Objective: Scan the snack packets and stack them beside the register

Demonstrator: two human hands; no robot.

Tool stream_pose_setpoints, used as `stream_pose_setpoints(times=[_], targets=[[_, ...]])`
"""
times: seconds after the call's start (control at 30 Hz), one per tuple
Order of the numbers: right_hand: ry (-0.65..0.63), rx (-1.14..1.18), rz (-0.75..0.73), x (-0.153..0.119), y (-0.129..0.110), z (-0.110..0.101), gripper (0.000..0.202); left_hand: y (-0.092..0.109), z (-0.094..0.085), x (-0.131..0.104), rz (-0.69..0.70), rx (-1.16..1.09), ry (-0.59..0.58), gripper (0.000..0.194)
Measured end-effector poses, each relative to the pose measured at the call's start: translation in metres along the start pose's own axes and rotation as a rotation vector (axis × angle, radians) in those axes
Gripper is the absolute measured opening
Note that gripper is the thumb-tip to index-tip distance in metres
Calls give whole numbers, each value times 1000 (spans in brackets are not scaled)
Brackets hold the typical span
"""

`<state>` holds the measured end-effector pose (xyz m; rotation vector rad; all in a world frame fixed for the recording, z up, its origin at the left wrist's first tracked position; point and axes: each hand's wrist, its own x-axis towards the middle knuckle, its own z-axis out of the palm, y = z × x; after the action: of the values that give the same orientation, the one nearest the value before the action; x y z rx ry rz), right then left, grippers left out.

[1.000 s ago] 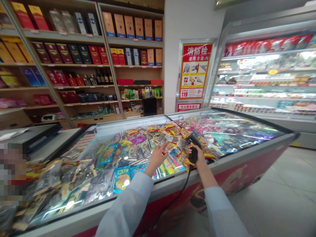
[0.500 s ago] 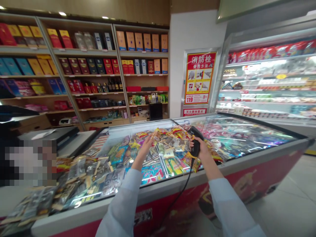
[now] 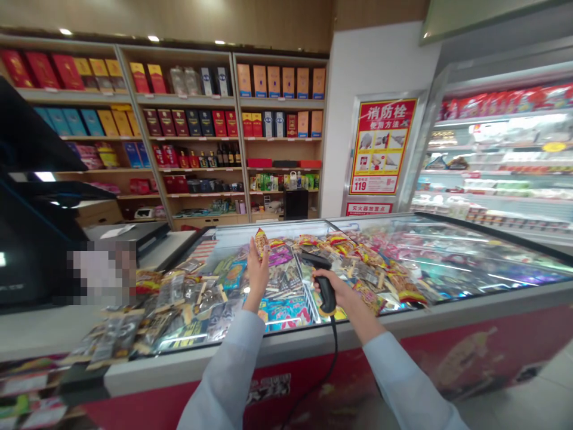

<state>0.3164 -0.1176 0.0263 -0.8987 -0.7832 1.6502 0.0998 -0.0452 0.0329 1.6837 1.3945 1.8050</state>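
My left hand (image 3: 257, 272) is closed on a small yellow and red snack packet (image 3: 261, 240), raised above the glass top of the chest freezer (image 3: 188, 364). In my right hand (image 3: 333, 289) is a black barcode scanner (image 3: 327, 294), its head tilted toward the left and its cable hanging down over the freezer's front edge. Beneath and between both hands, more packets lie on the glass. Yellow and red snack packets (image 3: 371, 254) are spread right of the scanner. Clear packets with wooden sticks (image 3: 172, 292) lie in a heap to the left.
A counter (image 3: 40, 334) with a dark monitor (image 3: 36, 131) stands at the left, partly covered by a blurred patch. Shelves of boxed goods (image 3: 192, 122) line the back wall. A lit refrigerated display (image 3: 501, 161) is at the right, beside a red sign (image 3: 382, 146).
My left hand has picked up a snack packet and lifted it upright. The scanner in my right hand has moved left and swung toward the packet. The view has shifted to the left.
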Motion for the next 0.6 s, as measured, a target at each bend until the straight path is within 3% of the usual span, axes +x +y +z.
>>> stream_pose_setpoints(times=[0.2,0.6], targets=[[-24,-46,22,1,0,4,13,3,-2,-1,24,69,-16,66],[-44,-44,-17,-7,0,0,13,-6,11,-9,14,64,-74,67]])
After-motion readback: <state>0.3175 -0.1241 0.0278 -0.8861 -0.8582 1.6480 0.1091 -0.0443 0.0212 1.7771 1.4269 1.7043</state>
